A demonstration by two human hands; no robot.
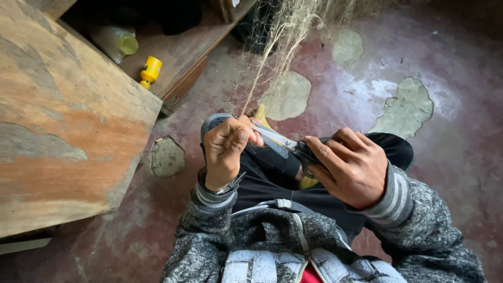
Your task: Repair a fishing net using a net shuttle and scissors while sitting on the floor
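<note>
Two hands meet at the centre of the frame, and we see both at work on a fine, pale net (285, 31) that hangs down from the top centre in a loose, wispy bunch of thin threads. Our left hand (226, 149) is closed, thumb and fingers pinching the gathered lower end of the net just above the knee. Our right hand (352, 165) is wrapped around the dark handles of the scissors (285, 142), whose smooth metal blades point left and reach the fingertips of the left hand, right at the pinched strand. Both sleeves (403, 209) are a nubbly grey knit with striped ribbed cuffs, and black trousers (283, 183) lie beneath the hands. At the left of the frame stands a wooden table (63, 120), its flat top worn, with orange-brown stain flaking to bare grey. In the upper left, on a low wooden board (181, 52), rest a small yellow plastic bottle (150, 71) and a pale greenish bottle (114, 41) lying on its side. Around us the floor (461, 136) is dull red cement, scuffed, with irregular patches chipped down to grey.
</note>
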